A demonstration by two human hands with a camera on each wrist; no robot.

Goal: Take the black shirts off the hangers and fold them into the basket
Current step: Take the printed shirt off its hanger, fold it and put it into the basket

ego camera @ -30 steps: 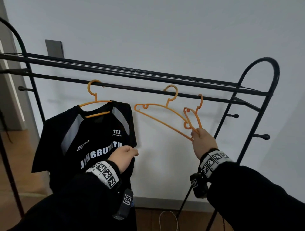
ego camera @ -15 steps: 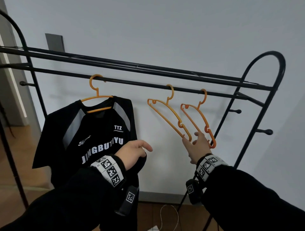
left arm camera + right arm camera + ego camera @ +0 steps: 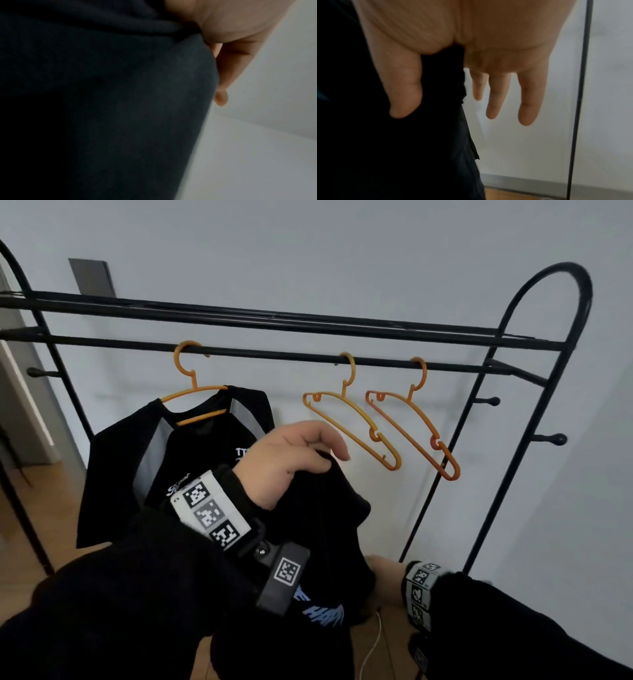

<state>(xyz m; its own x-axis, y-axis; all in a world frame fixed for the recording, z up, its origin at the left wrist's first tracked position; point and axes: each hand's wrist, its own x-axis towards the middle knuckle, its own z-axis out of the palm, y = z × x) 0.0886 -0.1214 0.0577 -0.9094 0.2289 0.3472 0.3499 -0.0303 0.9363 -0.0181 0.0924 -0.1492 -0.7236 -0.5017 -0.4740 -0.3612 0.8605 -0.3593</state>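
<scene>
My left hand [image 3: 298,453] is raised before the rack, fingers curled over a bunched black shirt with blue print [image 3: 329,515] that hangs down from it. In the left wrist view the dark cloth [image 3: 120,94] fills the frame beside my fingers [image 3: 231,60]. Lower down, my right hand [image 3: 383,577] is at the shirt's right edge. Its thumb [image 3: 402,88] lies on the cloth [image 3: 436,135] and its fingers [image 3: 529,101] stretch straight behind. Another black shirt with grey panels [image 3: 191,460] hangs on an orange hanger [image 3: 193,392]. No basket is in view.
Two empty orange hangers [image 3: 352,426] [image 3: 414,433] hang side by side on the black rack rail [image 3: 274,356]. The rack's arched right post [image 3: 534,440] carries side pegs. A white cable [image 3: 373,642] lies on the wooden floor below.
My right hand let go of the empty hanger and dropped to the lower part of the held shirt. My left hand rose with the black shirt bunched in it.
</scene>
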